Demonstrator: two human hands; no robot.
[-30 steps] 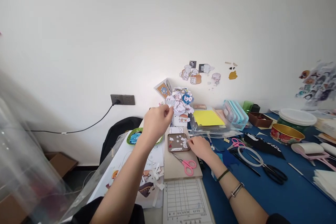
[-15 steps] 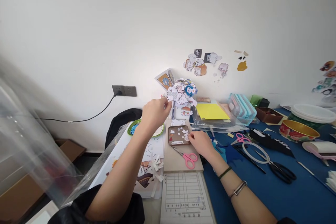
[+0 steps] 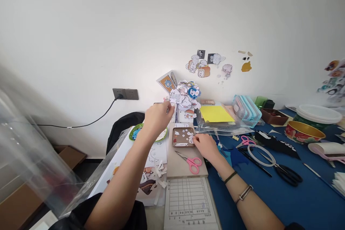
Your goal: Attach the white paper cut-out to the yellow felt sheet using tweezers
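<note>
My left hand (image 3: pixel 158 115) is raised in front of a bunch of paper cutouts (image 3: pixel 185 97), its fingers curled into a pinch. What they hold, if anything, is hidden, though a thin dark edge shows just behind the knuckles. Lower and to the right, my right hand (image 3: pixel 207 146) has its bent fingers closed at the right rim of a small brown tray (image 3: pixel 180 139). Small white cutouts and a red piece lie in that tray. Pink-handled scissors (image 3: pixel 194 165) rest just below it on a beige board (image 3: pixel 176 167), blades pointing up-left.
A green-rimmed plate (image 3: pixel 132 134) and paper strips (image 3: pixel 161 172) lie left, a printed form (image 3: pixel 187 201) in front. On the blue table (image 3: pixel 237 201) to the right are black-handled scissors (image 3: pixel 288 175), a floral bowl (image 3: pixel 304 134) and a yellow sheet (image 3: pixel 217 114).
The view has shifted slightly, so most things sit a little further left. A thin dark edge now shows behind my left hand. My right hand stays at the tray's rim.
</note>
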